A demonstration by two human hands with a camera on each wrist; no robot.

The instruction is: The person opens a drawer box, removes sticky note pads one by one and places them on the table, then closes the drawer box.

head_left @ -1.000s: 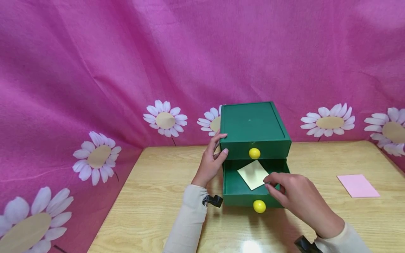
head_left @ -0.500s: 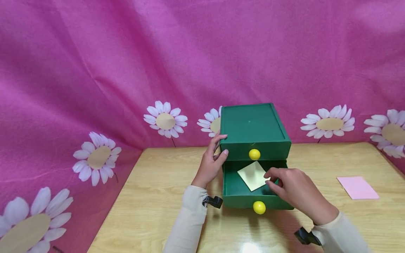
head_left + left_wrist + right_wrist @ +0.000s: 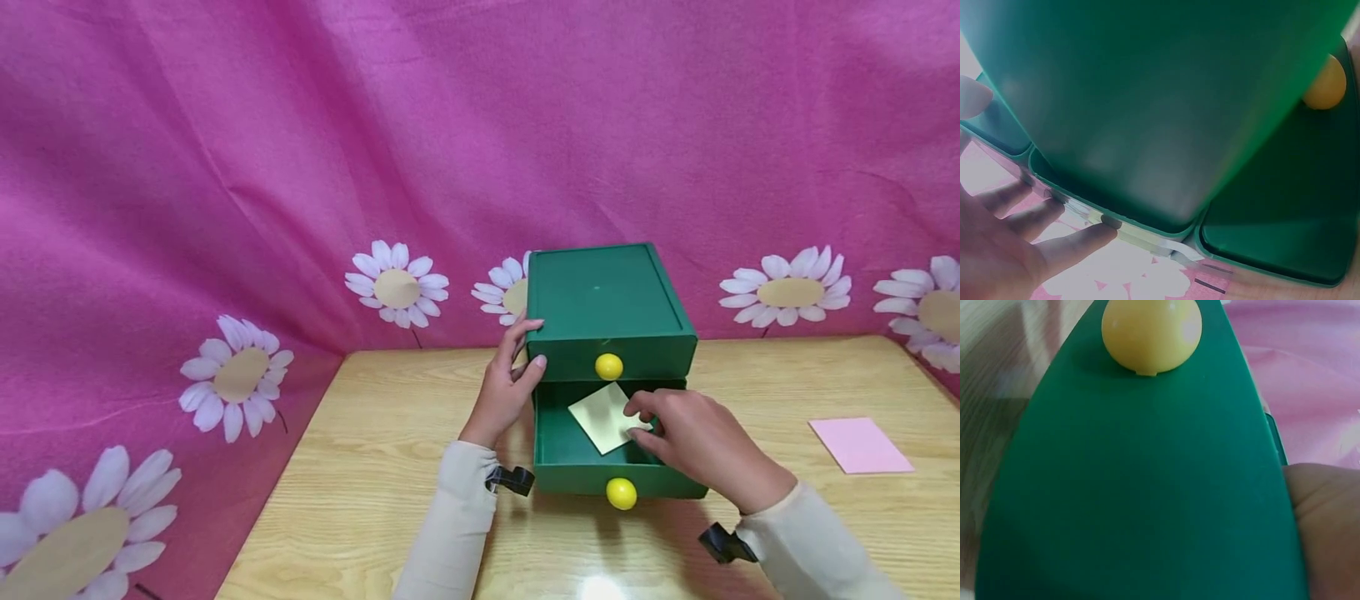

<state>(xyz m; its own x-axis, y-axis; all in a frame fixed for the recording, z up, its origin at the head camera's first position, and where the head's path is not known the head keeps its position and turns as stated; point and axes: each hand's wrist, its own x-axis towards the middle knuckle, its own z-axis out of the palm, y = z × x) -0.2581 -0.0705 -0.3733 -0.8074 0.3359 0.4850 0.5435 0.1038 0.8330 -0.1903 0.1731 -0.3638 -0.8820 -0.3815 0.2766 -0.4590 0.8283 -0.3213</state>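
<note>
A green two-drawer desktop unit with yellow knobs stands on the table, its lower drawer pulled out. Inside that drawer lies a yellow sticky note, turned cornerwise. My left hand holds the unit's front left edge, thumb on the upper drawer's front and index finger over the top edge. In the left wrist view its other fingers reach along the green casing. My right hand is over the drawer's right side, thumb and index finger apart around the note's right corner. The right wrist view shows mostly the lower drawer's front.
A pink sticky note lies on the wooden table to the right of the unit. Behind and to the left hangs a pink cloth printed with white daisies. The open drawer's lower knob sticks out toward me.
My right hand's fingertips have parted and lifted slightly from the yellow sticky note's right corner. The left hand has stayed on the unit, and the note lies as before.
</note>
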